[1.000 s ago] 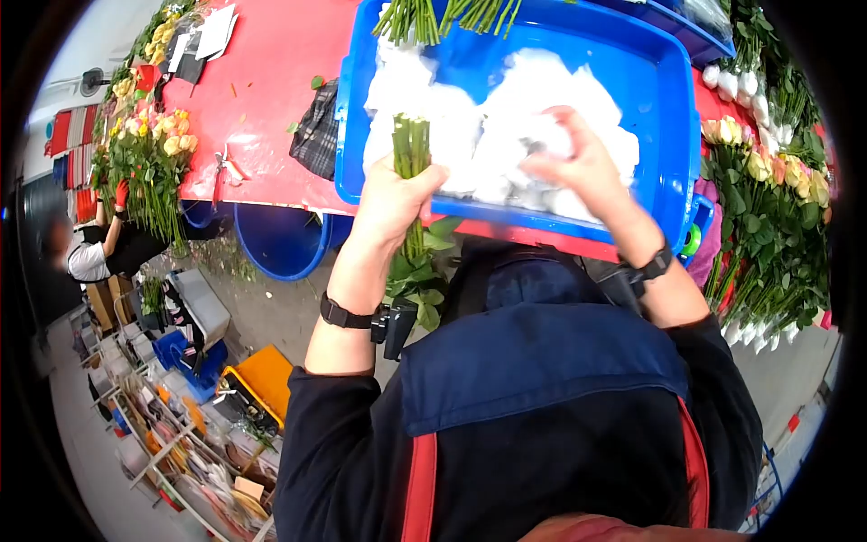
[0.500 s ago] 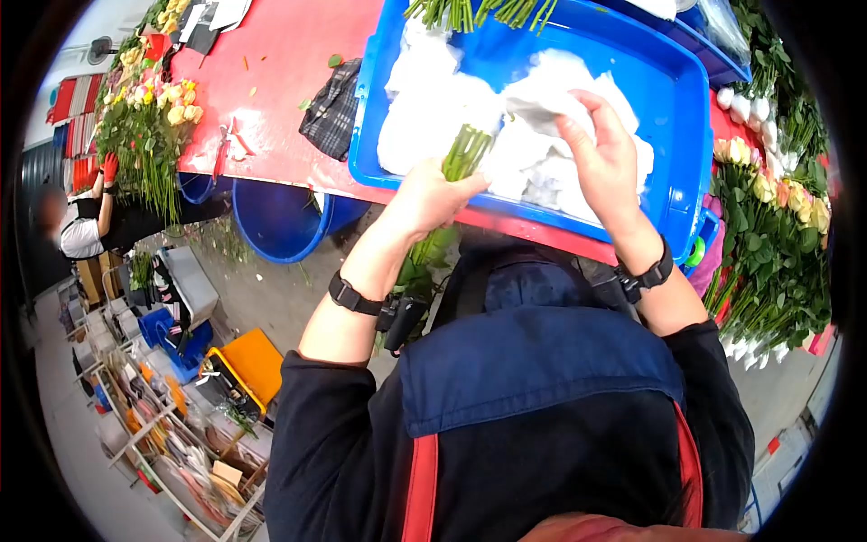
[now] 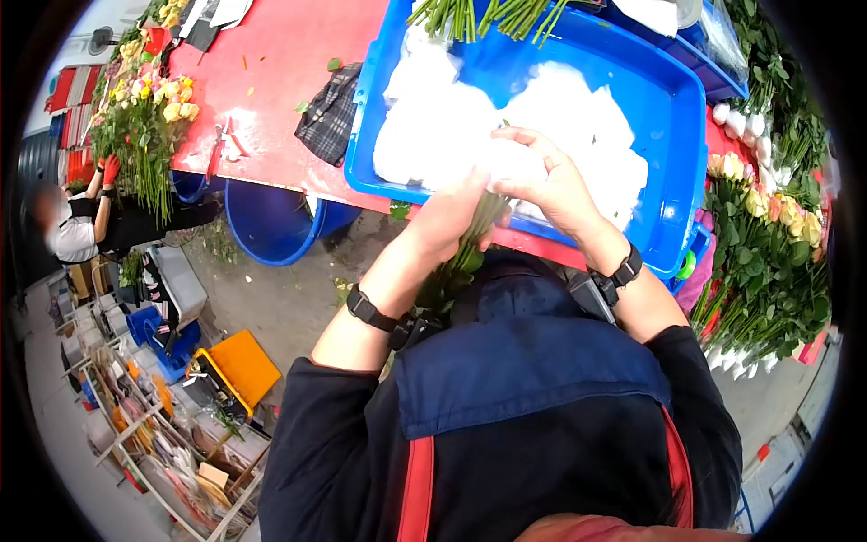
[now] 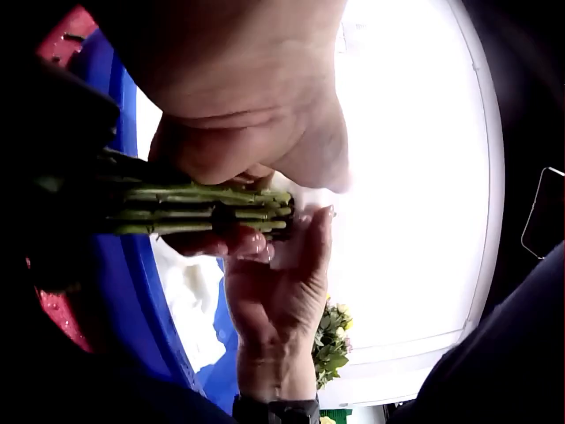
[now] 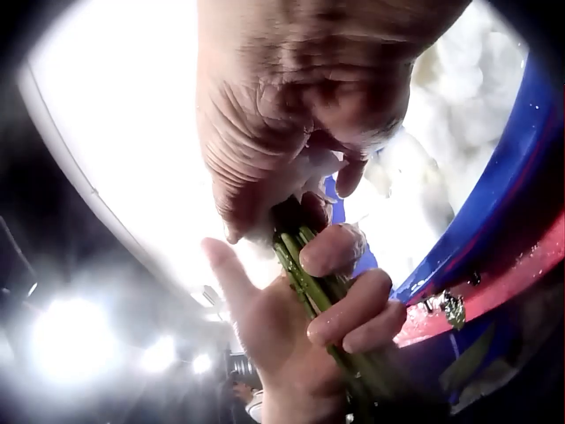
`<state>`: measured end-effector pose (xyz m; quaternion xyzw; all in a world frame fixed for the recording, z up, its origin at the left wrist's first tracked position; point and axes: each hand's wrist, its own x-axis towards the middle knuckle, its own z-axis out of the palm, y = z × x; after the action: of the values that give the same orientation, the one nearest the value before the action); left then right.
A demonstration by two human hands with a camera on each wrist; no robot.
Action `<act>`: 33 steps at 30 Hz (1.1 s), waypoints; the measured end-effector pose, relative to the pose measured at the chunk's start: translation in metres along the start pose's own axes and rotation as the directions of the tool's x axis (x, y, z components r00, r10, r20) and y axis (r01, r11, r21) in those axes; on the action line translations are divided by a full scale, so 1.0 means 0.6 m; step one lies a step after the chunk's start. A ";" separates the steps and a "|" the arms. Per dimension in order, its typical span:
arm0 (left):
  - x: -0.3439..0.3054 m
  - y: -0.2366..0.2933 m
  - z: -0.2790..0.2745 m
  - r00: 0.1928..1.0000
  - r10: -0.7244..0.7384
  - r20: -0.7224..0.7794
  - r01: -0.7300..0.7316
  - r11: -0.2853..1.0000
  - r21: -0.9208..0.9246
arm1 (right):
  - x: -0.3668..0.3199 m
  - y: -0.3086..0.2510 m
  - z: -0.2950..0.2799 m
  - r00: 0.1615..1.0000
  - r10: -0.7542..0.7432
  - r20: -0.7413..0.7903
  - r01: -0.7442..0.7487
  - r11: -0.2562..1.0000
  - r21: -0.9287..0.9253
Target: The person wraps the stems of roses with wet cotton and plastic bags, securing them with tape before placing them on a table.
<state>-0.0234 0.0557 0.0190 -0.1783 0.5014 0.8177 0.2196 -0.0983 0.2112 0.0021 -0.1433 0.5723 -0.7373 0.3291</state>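
In the head view my left hand (image 3: 450, 219) grips a bunch of green flower stems (image 4: 199, 214), cut ends toward the tray and leaves hanging below. My right hand (image 3: 564, 191) holds a piece of wet white wadding (image 5: 305, 172) against the cut ends. In the right wrist view its fingers curl over that wadding, and the left fingers wrap the stems just below. Both hands meet at the near edge of a blue tray (image 3: 666, 117). Heaps of white wadding (image 3: 438, 135) lie inside it. The flower heads of the bunch are out of sight.
More cut stems (image 3: 506, 16) jut over the tray's far side. Roses with white-wrapped stem ends (image 3: 763, 253) lie at the right. On the red table (image 3: 271, 81) are a dark checked cloth (image 3: 330, 113) and pruning shears (image 3: 217, 152). Another person (image 3: 77, 221) stands far left, beside blue buckets (image 3: 271, 221).
My right hand has lifted white wadding from the heap and brought it left and nearer to the stem ends. My left hand, still gripping the stems, has turned and moved toward the right hand.
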 end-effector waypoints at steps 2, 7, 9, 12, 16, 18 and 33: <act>0.009 0.003 0.007 0.998 -0.025 -0.052 0.024 1.000 -0.015 | 0.005 0.013 0.004 1.000 0.008 0.017 -0.011 0.969 0.246; 0.026 -0.014 0.003 0.999 -0.037 -0.016 0.037 0.999 0.008 | 0.000 0.022 0.012 0.981 0.194 0.014 -0.183 0.896 0.404; 0.033 -0.016 0.005 0.999 -0.038 -0.005 0.038 0.999 -0.019 | 0.002 0.029 0.009 0.973 0.223 -0.059 -0.180 0.895 0.408; 0.031 -0.014 0.008 0.999 -0.017 0.045 0.022 0.994 -0.108 | -0.004 0.007 0.016 0.963 0.254 -0.092 -0.182 0.862 0.473; 0.041 -0.028 0.008 0.998 -0.040 -0.042 0.047 0.984 0.171 | 0.004 0.030 -0.006 0.943 0.324 -0.078 -0.263 0.867 0.424; 0.050 -0.026 0.012 0.997 0.026 -0.075 0.007 0.912 0.409 | 0.014 0.029 -0.024 0.930 0.368 -0.003 -0.336 0.852 0.401; 0.048 0.020 -0.027 0.971 0.020 -0.236 0.023 0.984 0.179 | 0.206 -0.167 -0.375 0.725 -0.684 0.084 -0.247 -0.372 -0.895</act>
<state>-0.0528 0.0412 0.0062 -0.2545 0.5959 0.7415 0.1740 -0.3546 0.3122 0.0073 -0.2458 0.9241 -0.0140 -0.2924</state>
